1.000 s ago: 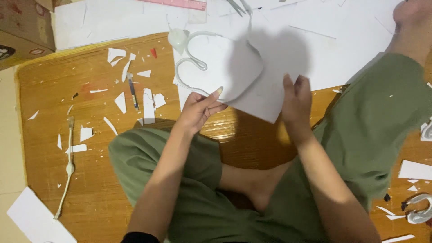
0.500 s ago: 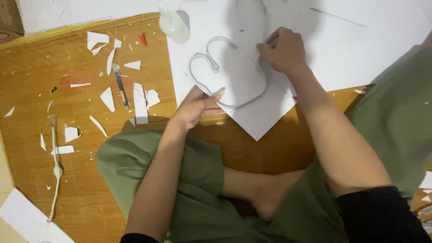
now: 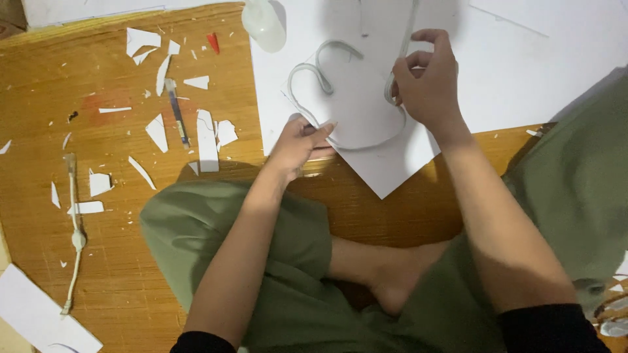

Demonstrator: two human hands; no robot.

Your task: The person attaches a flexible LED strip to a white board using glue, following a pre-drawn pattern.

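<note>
I sit cross-legged on a wooden floor in green trousers. A white paper sheet [image 3: 366, 111] lies in front of me, its corner pointing at my foot. A thin white strip [image 3: 314, 62] stands on edge on the sheet, bent into a looping outline. My left hand [image 3: 297, 145] presses the near part of the strip and the sheet's edge with flat fingers. My right hand [image 3: 425, 82] pinches the strip at the right side of the loop between thumb and fingers.
A pale plastic bottle [image 3: 263, 23] stands at the sheet's top left. White paper scraps [image 3: 208, 134] and a craft knife [image 3: 176, 112] lie on the floor [image 3: 98, 248] to the left. A white cord [image 3: 75, 229] runs along the far left. More white sheets [image 3: 549, 59] spread to the right.
My right hand went from the sheet's near edge up to the right side of the loop and closed on the strip. The view shifted right. My left hand stayed on the near edge.
</note>
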